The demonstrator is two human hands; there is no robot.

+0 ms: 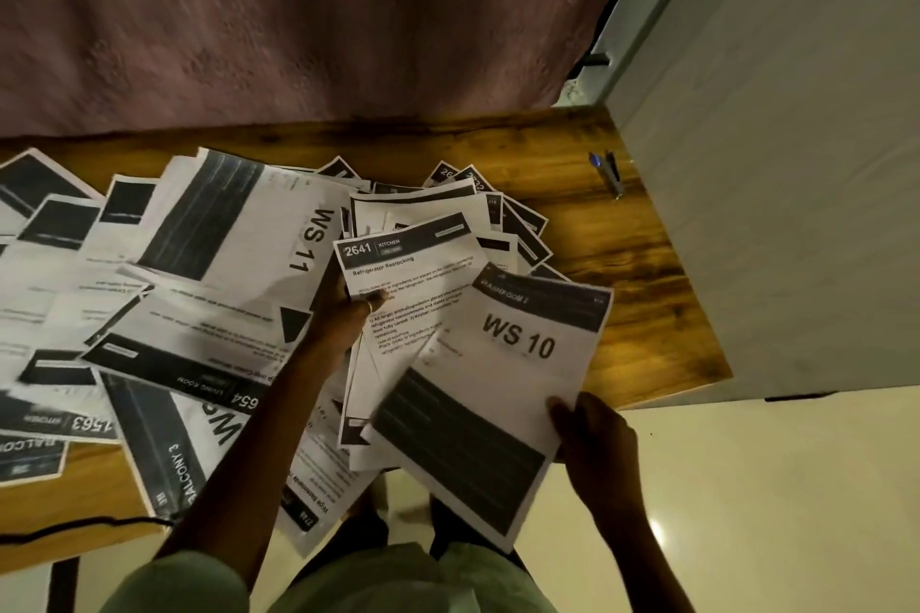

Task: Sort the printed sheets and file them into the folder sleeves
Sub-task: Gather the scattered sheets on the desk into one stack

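Slowly now, from the head view. Find the left hand [348,309] near the middle, curled round a fanned bunch of sheets [423,209], thumb pressed on the top one, the 2641 KITCHEN sheet [413,264]. Find the right hand [595,438] at about 4 o'clock from it, pinching the WS 10 sheet [498,388] by its near edge.

Looks like the sorting step: picking a pile for each page. Read the big words at the top first, then match like with like. Press down firm with the left thumb to stop pages slipping out. Lift the WS 10 sheet flat by its edge, with no bending or tearing. Put WS pages with WS pages, such as the WS 11 sheet [239,224], lying at about 10 o'clock from the left hand. Mind the loose pile [99,274] on the table [622,264], spread out at 9 o'clock from the left hand and hanging a bit over the near edge; easy to knock down.

From the right hand: WS 10 sheet touching the fingers and reaching up toward 10 o'clock, laid over the low end of the bunch. Cannot see any folder, so cannot tell where the sleeves are. Blue pen [610,174] well apart at 12 o'clock, near the far table corner.
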